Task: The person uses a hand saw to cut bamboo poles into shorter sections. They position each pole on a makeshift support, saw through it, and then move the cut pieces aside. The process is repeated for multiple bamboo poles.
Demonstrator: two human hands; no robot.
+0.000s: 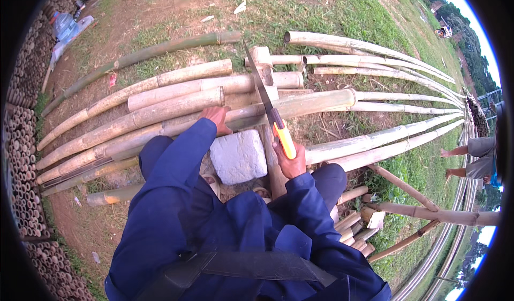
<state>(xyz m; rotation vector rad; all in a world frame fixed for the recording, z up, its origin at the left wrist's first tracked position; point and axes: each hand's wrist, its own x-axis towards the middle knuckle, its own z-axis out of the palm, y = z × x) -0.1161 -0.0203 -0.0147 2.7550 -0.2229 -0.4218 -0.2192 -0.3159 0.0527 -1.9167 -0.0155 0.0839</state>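
Observation:
My right hand (290, 161) is closed around the yellow-orange handle of a hand saw (259, 84). Its long dark blade points away from me and crosses over a thick bamboo pole (316, 103). Whether the teeth touch the bamboo, I cannot tell. To the left of the blade, my left hand (217, 120) grips the same pole, its fingers partly hidden by the sleeve and the bamboo. A notched wooden support (263, 60) lies under the poles. Right in front of me, between my feet, sits a pale squarish stone block (238, 156).
Several cut bamboo poles (134, 116) lie at left, and long ones (385, 116) stretch away at right. Bamboo stacks (24, 172) line the far left, near a water jug (65, 27). A bamboo frame (423, 212) and short offcuts (350, 223) are at lower right. Another person (479, 159) stands far right.

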